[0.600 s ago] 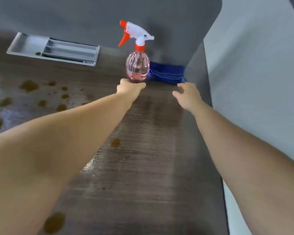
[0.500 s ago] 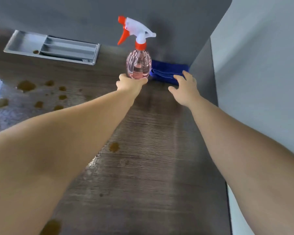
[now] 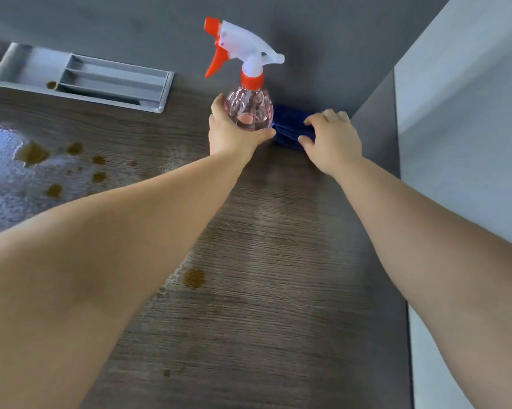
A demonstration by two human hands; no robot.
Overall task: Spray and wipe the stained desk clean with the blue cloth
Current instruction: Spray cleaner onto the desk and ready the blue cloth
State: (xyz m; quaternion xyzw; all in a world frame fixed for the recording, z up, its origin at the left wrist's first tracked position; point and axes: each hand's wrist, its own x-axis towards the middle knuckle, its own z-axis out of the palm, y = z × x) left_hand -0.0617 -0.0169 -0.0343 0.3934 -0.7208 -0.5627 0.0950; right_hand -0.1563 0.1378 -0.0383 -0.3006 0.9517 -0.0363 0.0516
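A pink spray bottle (image 3: 250,109) with a white and orange trigger head stands upright at the back of the dark wooden desk (image 3: 278,276). My left hand (image 3: 234,134) grips its round body from the front, thumb on the left side. Just right of it lies the folded blue cloth (image 3: 288,129) in the desk's back corner. My right hand (image 3: 333,140) lies on the cloth, its fingers curled over the top and thumb at the front edge. Brown stains (image 3: 32,153) dot the left of the desk, and one stain (image 3: 193,278) sits in the middle.
A grey divided tray (image 3: 80,78) lies at the back left with a brown spot in it. A grey partition (image 3: 131,31) closes the back, and a grey side panel (image 3: 375,119) closes the right. A wet glossy patch (image 3: 1,172) covers the far left.
Both hands have reached forward. The left hand went from touching the bottle's base to wrapping its body. The right hand moved from short of the cloth onto it.
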